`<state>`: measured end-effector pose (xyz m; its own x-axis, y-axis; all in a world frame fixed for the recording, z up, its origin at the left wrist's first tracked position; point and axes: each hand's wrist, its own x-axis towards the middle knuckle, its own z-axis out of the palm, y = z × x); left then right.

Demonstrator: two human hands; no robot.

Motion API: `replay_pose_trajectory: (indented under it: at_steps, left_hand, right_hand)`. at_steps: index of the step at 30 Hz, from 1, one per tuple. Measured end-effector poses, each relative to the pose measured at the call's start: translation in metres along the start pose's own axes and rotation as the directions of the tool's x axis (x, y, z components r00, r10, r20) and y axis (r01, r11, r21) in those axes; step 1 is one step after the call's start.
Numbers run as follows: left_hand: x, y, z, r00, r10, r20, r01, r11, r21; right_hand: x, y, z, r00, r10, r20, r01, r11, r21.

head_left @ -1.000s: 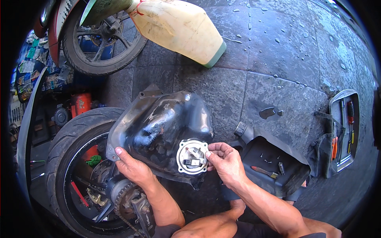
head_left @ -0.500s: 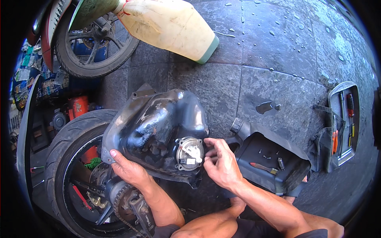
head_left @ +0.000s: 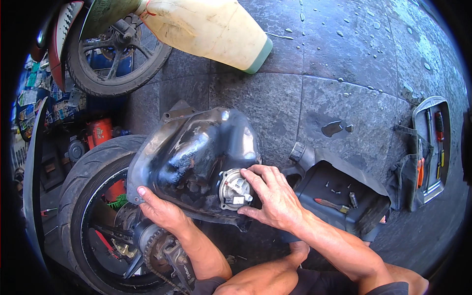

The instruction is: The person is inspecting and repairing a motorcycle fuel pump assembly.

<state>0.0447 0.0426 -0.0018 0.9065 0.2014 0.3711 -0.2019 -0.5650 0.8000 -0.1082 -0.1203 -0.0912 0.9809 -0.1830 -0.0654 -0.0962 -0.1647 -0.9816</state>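
- While the R forearm (head_left: 339, 248) is slanting in from lower R, the R hand (head_left: 275, 200) is arching palm-down, wrist running approx. in line w/ the arm.
- R fingers are bending a bit & gripping the round metal unit (head_left: 233, 189) by its rim: index tip pressing at the upper edge, thumb at the lower edge, palm staying off to the R side.
- L forearm (head_left: 206, 250) is rising from the bottom edge & leaning L; L hand (head_left: 164, 210) is gripping the L corner of the black tank (head_left: 196, 147), thumb lying on top, other fingers hiding underneath, so can't tell their curl.
- Round metal unit is sitting on the tank's lower R part, w/ a white connector (head_left: 238, 200) facing up.
- Tank is lying tilted btwn both hands, its L end overlapping the rear wheel (head_left: 71, 211) in view; chain (head_left: 148, 255) is showing below.
- Just R of the R hand, a black open container (head_left: 314, 184) is holding a brush (head_left: 329, 203), a metal socket (head_left: 353, 199) & small screws.
- Farther R, a tool tray (head_left: 445, 147) is carrying a red-handled screwdriver (head_left: 439, 129); orange-handled pliers (head_left: 420, 173) are resting near its L side.
- Farthest up, a cream jug (head_left: 201, 29) w/ green base is lying nr the front wheel (head_left: 117, 64).
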Motion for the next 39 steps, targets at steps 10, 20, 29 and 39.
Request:
replay_pose_trajectory:
  at_steps: [10, 20, 29, 39]
  left_hand:
    - [0.004, -0.010, -0.009, 0.991, -0.097, -0.087, 0.102, 0.993, 0.063]
    - [-0.002, 0.001, -0.001, 0.998, -0.050, -0.025, 0.050, 0.999, 0.015]
    - [-0.003, 0.006, 0.003, 0.992, -0.114, -0.047, 0.116, 0.993, 0.034]
    - [-0.001, -0.003, 0.001, 0.999, -0.038, -0.019, 0.037, 0.998, -0.058]
  right_hand:
    - [0.005, 0.007, 0.002, 0.994, -0.109, -0.015, 0.109, 0.994, -0.023]
    - [0.013, 0.005, -0.007, 0.981, -0.176, 0.081, 0.179, 0.983, -0.035]
    - [0.019, -0.001, -0.014, 0.978, -0.171, 0.119, 0.173, 0.985, -0.006]
    - [0.021, -0.006, -0.013, 0.992, -0.085, 0.091, 0.078, 0.994, 0.075]
